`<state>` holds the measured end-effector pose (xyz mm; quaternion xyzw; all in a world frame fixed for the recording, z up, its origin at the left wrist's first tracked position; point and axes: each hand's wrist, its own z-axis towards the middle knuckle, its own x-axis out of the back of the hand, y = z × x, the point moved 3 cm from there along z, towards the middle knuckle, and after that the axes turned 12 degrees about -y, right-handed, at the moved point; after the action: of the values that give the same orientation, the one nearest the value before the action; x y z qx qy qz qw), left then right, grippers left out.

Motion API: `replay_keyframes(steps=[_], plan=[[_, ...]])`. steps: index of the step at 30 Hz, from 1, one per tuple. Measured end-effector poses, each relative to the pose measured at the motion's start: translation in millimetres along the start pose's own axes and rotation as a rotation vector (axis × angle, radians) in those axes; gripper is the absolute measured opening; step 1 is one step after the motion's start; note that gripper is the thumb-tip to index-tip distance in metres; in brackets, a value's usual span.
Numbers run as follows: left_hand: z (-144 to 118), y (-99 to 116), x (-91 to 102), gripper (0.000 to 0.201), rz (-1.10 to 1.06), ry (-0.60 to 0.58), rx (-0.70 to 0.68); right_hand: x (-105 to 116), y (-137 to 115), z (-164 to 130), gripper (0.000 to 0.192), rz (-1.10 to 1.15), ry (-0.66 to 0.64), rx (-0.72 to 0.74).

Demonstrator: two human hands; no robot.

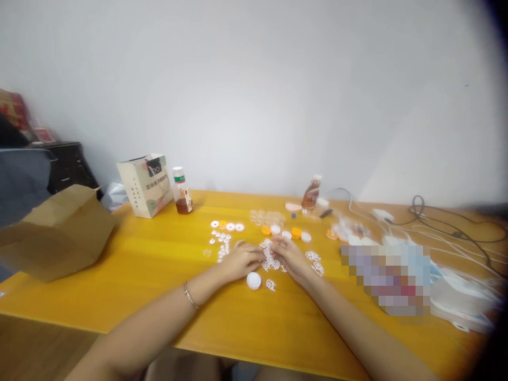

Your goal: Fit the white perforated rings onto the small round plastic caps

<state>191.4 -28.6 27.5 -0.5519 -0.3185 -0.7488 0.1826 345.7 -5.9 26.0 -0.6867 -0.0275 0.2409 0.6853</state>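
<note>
My left hand (243, 261) rests low over the table, its fingers curved and slightly apart, the tips beside a pile of white openwork plastic pieces (270, 262). On the pile's other side is my right hand (292, 258), fingers spread and touching or almost touching the pieces. Blur hides whether a single piece is between the fingertips. In front of the pile lie a round white cap (254, 281) and one loose openwork piece (270, 286). More such pieces (313, 256) sit right of my right hand. Small white stemmed discs (223, 248) lie beyond my left hand.
White and orange rings (230, 227), orange and white caps (296, 233) and clear cups (266, 217) stand behind. Farther off are a paper bag (145, 185), a drink bottle (182, 193) and a brown bottle (311, 193). A cardboard box (59, 227) is left; cables (448, 233) lie right.
</note>
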Motion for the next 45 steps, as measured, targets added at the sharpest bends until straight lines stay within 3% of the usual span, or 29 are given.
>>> replay_keyframes(steps=[8, 16, 26, 30, 35, 40, 45], plan=[[1.4, 1.6, 1.0, 0.024, -0.008, 0.044, -0.061, -1.1, 1.1, 0.3, 0.034, 0.017, -0.034, 0.004], [2.5, 1.2, -5.0, 0.025, 0.039, -0.035, -0.118, -1.3, 2.6, 0.4, 0.032, 0.008, -0.039, 0.002], [4.6, 1.2, -3.1, 0.019, 0.026, 0.038, -0.155, -1.7, 1.9, 0.3, 0.031, 0.005, -0.033, 0.010], [2.2, 4.0, 4.2, 0.019, -0.196, 0.187, -0.134, 0.0, 1.9, 0.7, 0.030, 0.004, -0.032, 0.010], [2.7, -11.4, 4.0, 0.021, -0.596, 0.390, 0.101, 0.6, 3.7, 1.0, 0.033, 0.035, -0.028, -0.026], [6.6, -23.7, -2.1, 0.022, -0.919, 0.426, 0.145, -1.5, 4.6, 0.1, 0.028, 0.054, -0.034, -0.042], [6.7, -26.1, -2.7, 0.023, -1.110, 0.454, 0.172, -3.8, 3.0, -2.0, 0.022, 0.034, -0.031, -0.038]])
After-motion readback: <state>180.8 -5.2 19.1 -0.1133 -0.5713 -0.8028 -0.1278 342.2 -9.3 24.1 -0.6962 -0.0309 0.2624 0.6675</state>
